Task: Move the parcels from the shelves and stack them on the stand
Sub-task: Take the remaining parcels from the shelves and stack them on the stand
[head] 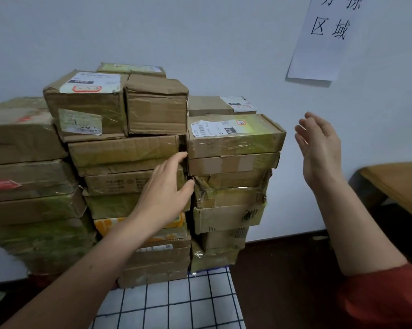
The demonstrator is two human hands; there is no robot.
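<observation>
Two bare hands are raised at the stack. The left hand (pixel 167 186) reaches forward with its fingers straight and close together, the tips touching the front of the middle column of parcels (pixel 124 153) right at the seam with the right-hand column; it holds nothing. The right hand (pixel 318 148) hangs in the air, fingers relaxed and slightly spread, palm turned toward the stack, near but apart from the labelled parcel (pixel 233 136) that tops the right-hand column. A red sleeve (pixel 385 295) covers that upper arm.

The brown taped cartons stand in three columns side by side against a pale wall (pixel 200 32), two squarer boxes topping the middle one. They rest on the stand (pixel 176 302), whose top is white with dark grid lines. A paper sheet (pixel 326 43) with large characters is stuck on the wall at upper right, and a brown surface (pixel 399 184) shows at the right edge
</observation>
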